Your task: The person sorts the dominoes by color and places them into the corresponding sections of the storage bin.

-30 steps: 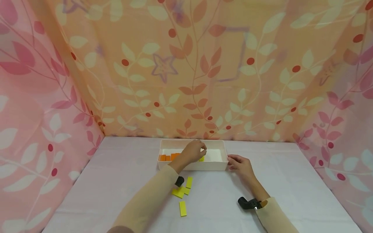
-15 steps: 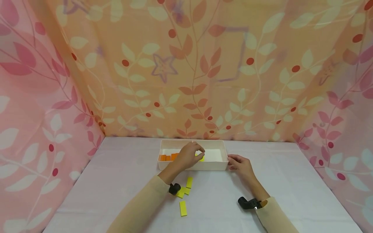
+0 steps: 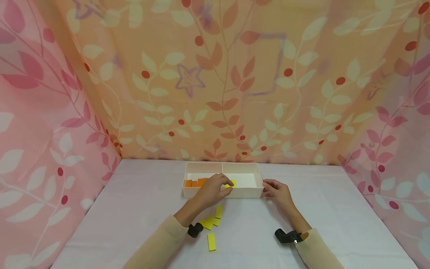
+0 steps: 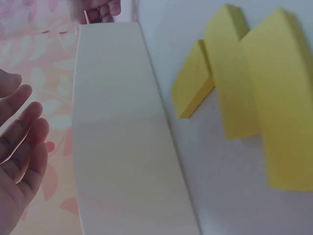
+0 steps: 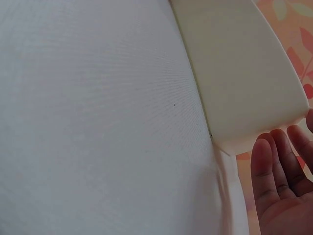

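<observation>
A long white box (image 3: 248,192) has a divider across its middle. Orange blocks (image 3: 189,183) stand in its left compartment, and yellow blocks (image 3: 234,182) in the right one beside the divider. My left hand (image 3: 212,189) hovers over the box's front wall, thumb and fingers loosely bent and apart. The left wrist view shows nothing between the fingers of that hand (image 4: 22,156). At the box's right end, my right hand (image 3: 278,192) rests its fingertips (image 5: 263,147) against the end wall. Several flat yellow blocks (image 3: 211,242) lie on the table in front of the box.
A white cloth covers the table (image 3: 141,194). Behind the box hangs a patterned orange curtain (image 3: 161,104), with pink patterned cloth (image 3: 43,149) at the sides. Black wrist cameras (image 3: 283,236) sit on both wrists.
My left hand has drawn back from inside the box toward its front wall, uncovering the divider and more of the yellow blocks inside. My right hand stays at the box's right end.
</observation>
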The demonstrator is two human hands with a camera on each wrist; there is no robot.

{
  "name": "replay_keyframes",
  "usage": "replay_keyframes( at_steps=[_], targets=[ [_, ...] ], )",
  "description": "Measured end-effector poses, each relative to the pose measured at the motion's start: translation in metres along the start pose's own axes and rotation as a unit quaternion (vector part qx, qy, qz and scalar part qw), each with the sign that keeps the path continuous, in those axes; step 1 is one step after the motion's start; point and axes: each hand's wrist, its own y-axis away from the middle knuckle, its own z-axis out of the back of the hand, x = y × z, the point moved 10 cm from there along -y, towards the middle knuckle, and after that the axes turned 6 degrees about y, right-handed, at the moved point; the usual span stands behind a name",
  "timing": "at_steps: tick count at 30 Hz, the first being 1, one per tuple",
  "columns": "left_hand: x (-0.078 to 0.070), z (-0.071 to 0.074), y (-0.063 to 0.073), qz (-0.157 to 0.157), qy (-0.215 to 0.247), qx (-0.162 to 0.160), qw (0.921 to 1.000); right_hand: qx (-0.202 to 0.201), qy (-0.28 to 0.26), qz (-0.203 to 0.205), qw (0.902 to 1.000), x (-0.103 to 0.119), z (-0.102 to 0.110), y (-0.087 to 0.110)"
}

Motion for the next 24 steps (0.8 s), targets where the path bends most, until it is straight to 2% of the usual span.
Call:
replay_keyframes(
  at_steps=[12, 16, 24],
  targets=[
    [0.007, -0.013, 0.02, 0.0, 0.005, 0.045, 0.999, -0.006, -0.011, -0.004, 0.9999, -0.002, 0.0, 0.002],
    [0.012, -0.017, 0.026, 0.011, 0.011, 0.071, 0.9974, -0.004, -0.013, -0.003, 0.9999, -0.001, 0.0, 0.001],
    [0.025, -0.029, 0.035, 0.031, -0.008, 0.121, 0.9922, 0.002, -0.007, -0.001, 1.0, -0.001, -0.001, 0.001]
  ],
)
